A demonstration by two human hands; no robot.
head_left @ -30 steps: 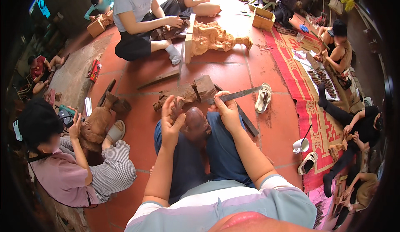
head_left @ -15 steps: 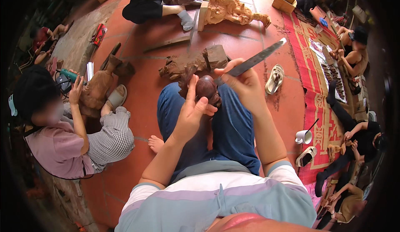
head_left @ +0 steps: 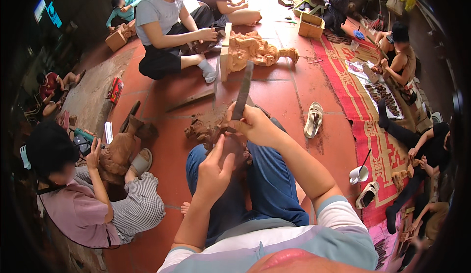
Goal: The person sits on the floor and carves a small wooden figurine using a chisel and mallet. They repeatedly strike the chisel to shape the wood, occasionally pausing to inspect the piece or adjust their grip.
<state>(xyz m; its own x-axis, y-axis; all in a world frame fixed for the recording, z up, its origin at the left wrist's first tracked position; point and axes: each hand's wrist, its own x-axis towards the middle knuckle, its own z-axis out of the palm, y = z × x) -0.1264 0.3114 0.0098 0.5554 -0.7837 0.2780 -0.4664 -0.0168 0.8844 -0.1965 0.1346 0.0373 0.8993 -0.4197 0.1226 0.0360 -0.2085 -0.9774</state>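
Observation:
I sit on a red tiled floor with my blue-jeaned legs stretched out. My left hand (head_left: pixel 214 171) steadies a small dark brown carved wooden piece (head_left: pixel 239 154) resting on my lap. My right hand (head_left: pixel 255 125) grips a long flat metal file (head_left: pixel 242 90), its blade pointing up and away from me, its lower end at the carving. More brown carved pieces (head_left: pixel 202 127) lie on the floor just beyond my knees.
A person in a checked shirt (head_left: pixel 78 194) sits at my left with a brown carving (head_left: pixel 119 150). A pale wooden statue (head_left: pixel 250 51) lies ahead beside another seated person (head_left: pixel 167 33). Sandals (head_left: pixel 313 119), a white cup (head_left: pixel 358 174) and a red patterned mat (head_left: pixel 363 106) lie right.
My right hand has swung the file from pointing right to pointing nearly straight up. My left hand stays on the carving. The view has tilted up, showing more of the room.

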